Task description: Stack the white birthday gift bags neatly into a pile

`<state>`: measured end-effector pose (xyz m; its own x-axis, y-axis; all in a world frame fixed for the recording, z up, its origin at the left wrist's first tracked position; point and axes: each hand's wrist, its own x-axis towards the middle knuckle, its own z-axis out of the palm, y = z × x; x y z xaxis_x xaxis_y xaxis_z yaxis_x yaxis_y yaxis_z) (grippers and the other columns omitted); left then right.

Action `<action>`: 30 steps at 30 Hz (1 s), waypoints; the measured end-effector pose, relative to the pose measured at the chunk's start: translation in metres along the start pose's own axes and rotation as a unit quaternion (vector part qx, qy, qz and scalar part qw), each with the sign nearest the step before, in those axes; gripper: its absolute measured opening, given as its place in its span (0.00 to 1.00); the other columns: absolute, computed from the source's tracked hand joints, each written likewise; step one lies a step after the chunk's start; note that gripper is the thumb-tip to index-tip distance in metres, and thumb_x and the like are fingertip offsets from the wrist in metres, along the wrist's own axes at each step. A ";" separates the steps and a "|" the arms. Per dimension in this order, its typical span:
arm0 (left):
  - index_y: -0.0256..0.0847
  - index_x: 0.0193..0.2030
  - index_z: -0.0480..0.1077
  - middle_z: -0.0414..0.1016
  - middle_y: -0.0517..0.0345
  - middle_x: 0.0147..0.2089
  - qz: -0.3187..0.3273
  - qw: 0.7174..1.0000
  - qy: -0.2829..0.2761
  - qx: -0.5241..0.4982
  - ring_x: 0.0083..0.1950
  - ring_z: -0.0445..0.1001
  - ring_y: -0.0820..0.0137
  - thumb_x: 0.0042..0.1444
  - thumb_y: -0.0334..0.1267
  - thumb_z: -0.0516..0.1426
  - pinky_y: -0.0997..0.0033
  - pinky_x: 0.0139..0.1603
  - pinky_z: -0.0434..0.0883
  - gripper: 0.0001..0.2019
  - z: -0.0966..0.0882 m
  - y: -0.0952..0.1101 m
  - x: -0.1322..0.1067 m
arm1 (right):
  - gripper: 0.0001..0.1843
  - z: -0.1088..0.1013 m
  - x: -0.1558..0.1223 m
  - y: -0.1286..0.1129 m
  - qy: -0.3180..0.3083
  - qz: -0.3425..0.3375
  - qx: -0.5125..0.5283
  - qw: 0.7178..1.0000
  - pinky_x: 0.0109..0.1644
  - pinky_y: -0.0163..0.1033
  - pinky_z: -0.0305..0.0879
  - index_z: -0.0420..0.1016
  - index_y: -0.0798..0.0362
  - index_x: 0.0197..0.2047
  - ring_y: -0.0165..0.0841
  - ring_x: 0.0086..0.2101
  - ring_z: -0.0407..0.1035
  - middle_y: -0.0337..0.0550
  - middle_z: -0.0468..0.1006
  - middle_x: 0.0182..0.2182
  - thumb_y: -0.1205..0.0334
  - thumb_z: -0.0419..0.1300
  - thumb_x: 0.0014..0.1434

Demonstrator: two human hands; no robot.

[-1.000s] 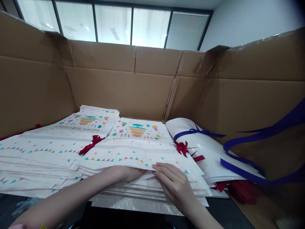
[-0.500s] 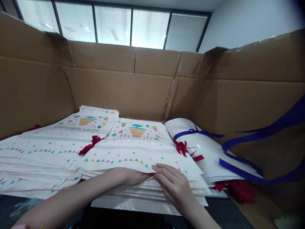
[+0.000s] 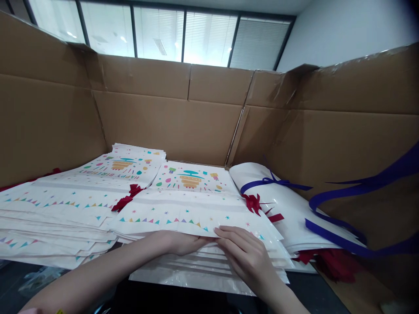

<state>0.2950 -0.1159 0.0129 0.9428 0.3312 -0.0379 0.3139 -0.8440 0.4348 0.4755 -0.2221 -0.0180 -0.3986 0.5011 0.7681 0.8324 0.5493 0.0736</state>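
Observation:
A white printed bag (image 3: 196,205) with a birthday cake, stars and bunting lies uppermost on the middle stack, a red ribbon (image 3: 251,203) at its right side. My right hand (image 3: 244,250) pinches the near edge of this bag between thumb and fingers. Reaching in from the left, my left hand (image 3: 183,243) is beneath the same edge, close to the right fingertips. The bag covers most of its fingers, so their closing cannot be seen. Below the hands, the edges of more stacked white bags (image 3: 193,274) show.
Tall cardboard walls (image 3: 157,117) enclose the back and sides. A second stack of printed bags (image 3: 65,205) lies at the left with a red ribbon (image 3: 127,198). At right are rolled white sheets (image 3: 278,209) tied with blue ribbon (image 3: 262,182); loose blue ribbon (image 3: 340,237) hangs alongside.
The whole view has shifted slightly to the right. Both hands stay at the bag's near edge with almost the same grip.

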 end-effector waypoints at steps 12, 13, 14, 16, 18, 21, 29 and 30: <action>0.55 0.67 0.57 0.73 0.55 0.57 -0.081 0.995 -0.051 -0.004 0.54 0.75 0.58 0.69 0.49 0.45 0.64 0.49 0.72 0.21 -0.014 -0.009 -0.076 | 0.11 -0.011 0.009 -0.004 -0.024 0.025 0.018 0.999 0.40 0.39 0.72 0.74 0.54 0.40 0.35 0.37 0.76 0.45 0.81 0.37 0.75 0.52 0.62; 0.55 0.66 0.58 0.74 0.56 0.56 -0.076 0.996 -0.036 0.009 0.53 0.76 0.59 0.69 0.46 0.45 0.66 0.48 0.72 0.20 -0.014 -0.012 -0.080 | 0.11 -0.012 0.009 -0.005 -0.026 0.027 0.020 0.999 0.40 0.39 0.72 0.74 0.54 0.41 0.35 0.37 0.76 0.45 0.81 0.37 0.75 0.52 0.62; 0.54 0.65 0.60 0.74 0.56 0.56 -0.068 0.997 -0.018 0.020 0.52 0.76 0.60 0.69 0.44 0.46 0.68 0.48 0.72 0.19 -0.014 -0.015 -0.085 | 0.11 -0.012 0.009 -0.006 -0.029 0.029 0.021 0.999 0.40 0.39 0.72 0.74 0.54 0.41 0.35 0.36 0.75 0.45 0.81 0.37 0.75 0.52 0.62; 0.54 0.64 0.61 0.75 0.58 0.54 -0.050 0.998 0.014 0.041 0.48 0.78 0.64 0.68 0.40 0.47 0.72 0.45 0.72 0.19 -0.016 -0.020 -0.094 | 0.11 -0.012 0.008 -0.008 -0.037 0.040 0.027 0.998 0.40 0.39 0.71 0.74 0.54 0.41 0.34 0.37 0.75 0.45 0.81 0.37 0.74 0.52 0.63; 0.56 0.63 0.62 0.75 0.60 0.54 -0.035 0.997 0.039 0.059 0.46 0.78 0.66 0.68 0.37 0.47 0.76 0.42 0.71 0.19 -0.018 -0.024 -0.103 | 0.10 -0.013 0.007 -0.010 -0.045 0.059 0.033 0.997 0.40 0.39 0.70 0.74 0.54 0.41 0.34 0.37 0.75 0.45 0.80 0.37 0.73 0.52 0.64; 0.56 0.61 0.64 0.76 0.62 0.52 -0.016 0.992 0.077 0.096 0.44 0.78 0.68 0.67 0.33 0.47 0.78 0.40 0.71 0.19 -0.021 -0.033 -0.117 | 0.10 -0.015 0.010 -0.015 -0.043 0.078 0.037 0.995 0.41 0.37 0.69 0.73 0.53 0.40 0.33 0.37 0.74 0.44 0.80 0.36 0.73 0.52 0.64; 0.47 0.49 0.73 0.79 0.60 0.40 0.028 0.958 0.206 0.200 0.35 0.78 0.70 0.60 0.25 0.45 0.76 0.36 0.70 0.21 -0.016 -0.081 -0.152 | 0.15 0.004 0.012 -0.049 -0.023 0.112 -0.001 0.993 0.34 0.36 0.63 0.72 0.52 0.35 0.33 0.30 0.72 0.41 0.77 0.28 0.73 0.47 0.64; 0.46 0.47 0.73 0.79 0.60 0.39 0.031 0.951 0.221 0.213 0.34 0.78 0.70 0.60 0.25 0.45 0.75 0.35 0.69 0.20 -0.017 -0.085 -0.154 | 0.15 0.008 0.012 -0.055 -0.006 0.111 0.002 0.994 0.32 0.36 0.62 0.71 0.52 0.34 0.33 0.28 0.71 0.41 0.76 0.26 0.74 0.46 0.64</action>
<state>0.1208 -0.0882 -0.0027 0.8514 0.3400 0.3995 0.3644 -0.9311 0.0158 0.4218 -0.2404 -0.0179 -0.2102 0.6182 0.7574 0.8991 0.4264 -0.0986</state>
